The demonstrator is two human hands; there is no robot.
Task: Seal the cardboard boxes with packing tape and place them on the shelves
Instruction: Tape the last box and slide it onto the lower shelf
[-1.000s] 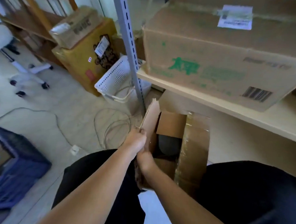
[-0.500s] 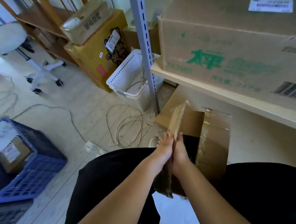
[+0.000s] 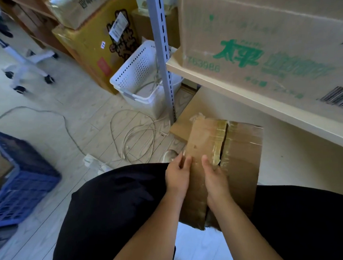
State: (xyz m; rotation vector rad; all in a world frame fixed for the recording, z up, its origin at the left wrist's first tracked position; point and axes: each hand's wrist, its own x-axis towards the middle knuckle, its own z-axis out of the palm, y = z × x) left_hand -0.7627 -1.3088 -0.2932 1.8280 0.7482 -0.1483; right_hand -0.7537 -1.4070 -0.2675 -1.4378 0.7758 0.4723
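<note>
Two hands — left hand (image 3: 177, 175); right hand (image 3: 216, 177) — flatten rough, taped cardboard box (image 3: 239, 153) flaps.

Storeroom. Metal-post shelf (image 3: 247, 98) above the hands, carrying a printed carton (image 3: 270, 45); stacked boxes (image 3: 95, 42), white basket (image 3: 141, 76), blue crate (image 3: 20, 185) and loose cables (image 3: 134, 136) on the floor, left.

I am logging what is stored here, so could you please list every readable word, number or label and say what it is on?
"763986": green print, large box on the shelf.
Green characters and barcode on that box: not legible.
Black characters on the small top box: blurred.
Tag on the yellow box: too small.
</note>
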